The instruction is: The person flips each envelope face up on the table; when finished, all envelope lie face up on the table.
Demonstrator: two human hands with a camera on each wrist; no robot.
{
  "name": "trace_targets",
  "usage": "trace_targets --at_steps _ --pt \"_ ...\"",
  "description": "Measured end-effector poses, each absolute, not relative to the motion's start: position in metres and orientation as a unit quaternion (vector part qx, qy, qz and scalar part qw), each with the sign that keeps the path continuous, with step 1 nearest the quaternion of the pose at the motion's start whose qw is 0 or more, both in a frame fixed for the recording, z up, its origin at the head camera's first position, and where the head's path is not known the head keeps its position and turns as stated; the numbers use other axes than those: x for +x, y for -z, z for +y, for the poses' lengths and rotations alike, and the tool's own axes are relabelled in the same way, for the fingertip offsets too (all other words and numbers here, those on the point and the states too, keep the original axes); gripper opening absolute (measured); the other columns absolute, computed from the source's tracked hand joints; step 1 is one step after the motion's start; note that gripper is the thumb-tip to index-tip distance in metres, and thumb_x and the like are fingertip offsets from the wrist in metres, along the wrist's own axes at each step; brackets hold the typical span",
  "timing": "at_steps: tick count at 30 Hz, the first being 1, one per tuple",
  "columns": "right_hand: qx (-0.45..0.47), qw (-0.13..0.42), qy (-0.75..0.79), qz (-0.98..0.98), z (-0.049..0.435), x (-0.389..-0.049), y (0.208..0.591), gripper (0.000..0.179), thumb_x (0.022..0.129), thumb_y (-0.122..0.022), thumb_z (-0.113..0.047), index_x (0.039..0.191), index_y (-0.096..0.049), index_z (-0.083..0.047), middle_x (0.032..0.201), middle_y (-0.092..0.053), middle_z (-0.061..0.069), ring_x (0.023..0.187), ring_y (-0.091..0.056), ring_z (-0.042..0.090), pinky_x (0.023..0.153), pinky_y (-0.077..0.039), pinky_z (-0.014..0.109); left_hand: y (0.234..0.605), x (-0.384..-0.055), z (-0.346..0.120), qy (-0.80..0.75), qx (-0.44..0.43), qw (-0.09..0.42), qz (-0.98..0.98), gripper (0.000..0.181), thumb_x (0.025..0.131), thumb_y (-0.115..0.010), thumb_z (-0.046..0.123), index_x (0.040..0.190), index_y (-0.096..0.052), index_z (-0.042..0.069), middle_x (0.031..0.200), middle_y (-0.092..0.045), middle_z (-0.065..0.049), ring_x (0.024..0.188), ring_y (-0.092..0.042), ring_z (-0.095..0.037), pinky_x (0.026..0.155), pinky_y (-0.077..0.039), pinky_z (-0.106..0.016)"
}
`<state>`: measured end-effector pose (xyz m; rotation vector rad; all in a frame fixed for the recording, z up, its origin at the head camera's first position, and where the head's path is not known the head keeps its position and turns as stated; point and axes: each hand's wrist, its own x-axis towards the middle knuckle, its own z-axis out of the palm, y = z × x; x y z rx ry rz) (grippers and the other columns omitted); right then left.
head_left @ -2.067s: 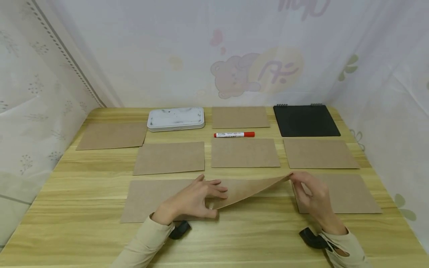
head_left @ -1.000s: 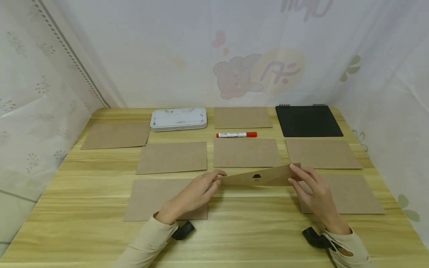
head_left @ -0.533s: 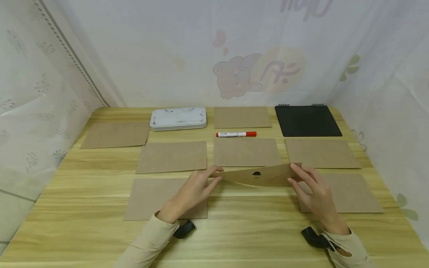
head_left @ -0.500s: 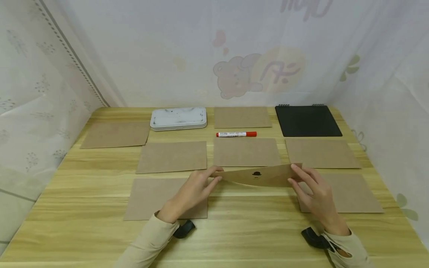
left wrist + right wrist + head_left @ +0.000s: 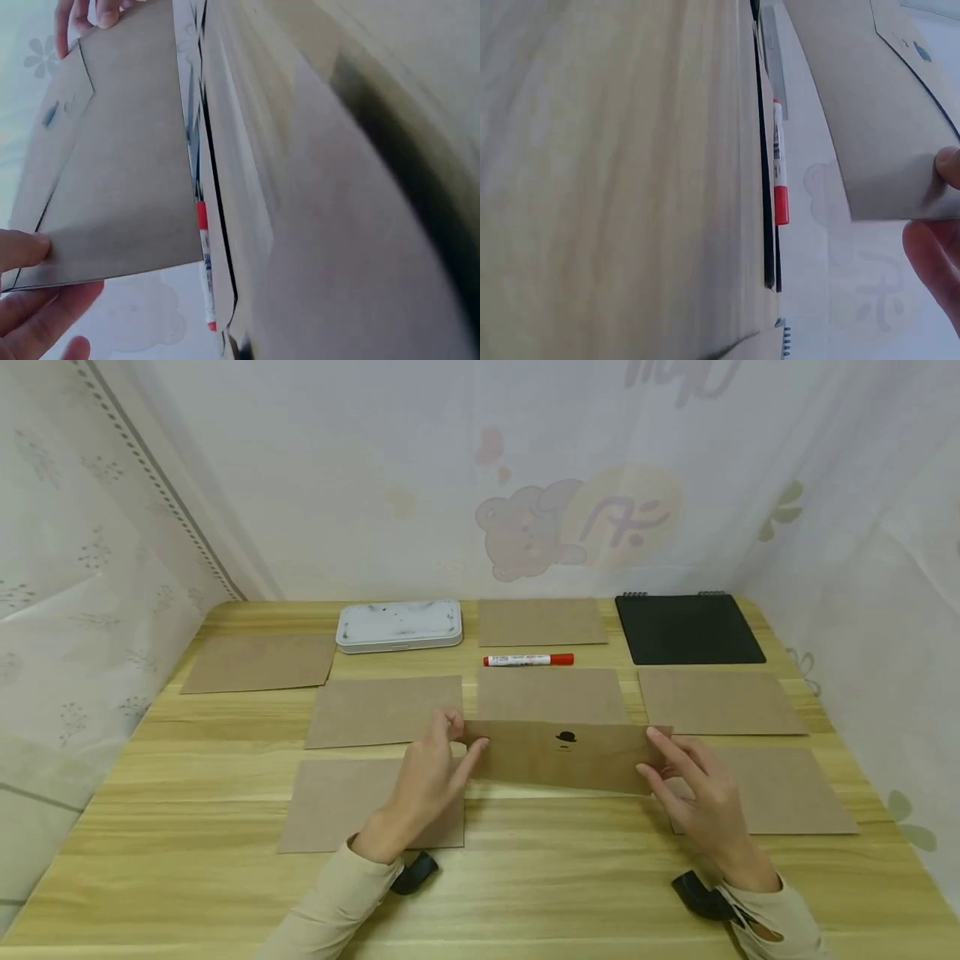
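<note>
A brown kraft envelope point(image 5: 525, 756) is held up above the table, its printed front tilted toward the head camera. A small black hat mark point(image 5: 566, 737) shows near its top edge. My left hand point(image 5: 420, 785) pinches its left end between thumb and fingers. At the other end my right hand point(image 5: 705, 802) pinches it too, thumb on the near face. Both wrist views show its flap line, with the flap point(image 5: 56, 124) bearing the print and the plain body point(image 5: 877, 127) on the other side of the line.
Several similar envelopes point(image 5: 551, 693) lie flat on the wooden table point(image 5: 525, 893). A red-capped marker point(image 5: 528, 660) lies behind the held one. Farther back are a white tin case point(image 5: 400, 627) and a black spiral notebook point(image 5: 690, 628). Patterned cloth point(image 5: 375, 477) surrounds the table's back and sides.
Both hands have raised the envelope off the table from a lifted right corner. Its left end has come up, and its printed face has turned more toward the head camera.
</note>
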<state>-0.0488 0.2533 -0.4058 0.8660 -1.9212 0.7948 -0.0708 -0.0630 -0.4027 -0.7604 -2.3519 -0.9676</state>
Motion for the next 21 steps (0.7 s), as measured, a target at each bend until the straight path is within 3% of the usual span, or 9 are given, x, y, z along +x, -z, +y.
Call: trace_targets --at_steps 5,9,15,21 --pt "0.350 0.410 -0.310 -0.783 0.256 -0.048 0.410 0.038 0.094 -0.057 -0.026 0.106 -0.064 0.009 0.078 -0.058 0.017 0.051 -0.052 0.016 0.047 -0.045 0.019 0.403 -0.072 -0.062 0.321 -0.302 0.262 -0.859 0.022 0.080 -0.072 0.003 0.087 -0.052 0.005 0.074 -0.061 -0.001 0.064 -0.060 -0.014 0.076 -0.049 -0.039" --pt "0.338 0.413 -0.306 -0.789 0.258 -0.047 0.410 0.038 0.094 -0.057 -0.027 0.106 -0.064 0.009 0.080 -0.058 0.018 0.050 -0.053 0.015 0.047 -0.044 0.019 0.403 -0.072 -0.062 0.319 -0.316 0.261 -0.854 0.019 0.080 -0.072 0.004 0.088 -0.054 0.006 0.079 -0.061 -0.002 0.073 -0.059 -0.015 0.076 -0.048 -0.037" --pt "0.325 0.411 -0.304 -0.796 0.262 -0.048 0.406 0.040 0.093 -0.057 -0.030 0.106 -0.065 0.007 0.080 -0.058 0.017 0.051 -0.052 0.016 0.050 -0.045 0.019 0.401 -0.071 -0.060 0.308 -0.327 0.252 -0.857 0.031 0.076 -0.076 0.008 0.097 -0.053 0.002 0.090 -0.057 -0.006 0.083 -0.053 -0.022 0.077 -0.044 -0.037" --pt "0.335 0.362 -0.305 -0.815 0.270 -0.046 0.402 0.041 0.092 -0.058 -0.033 0.109 -0.065 0.004 0.079 -0.058 0.009 0.052 -0.045 0.008 0.047 -0.039 0.016 0.395 -0.068 -0.060 0.295 -0.323 0.219 -0.872 0.041 0.072 -0.080 0.011 0.100 -0.052 0.002 0.093 -0.056 -0.006 0.084 -0.051 -0.022 0.078 -0.043 -0.036"
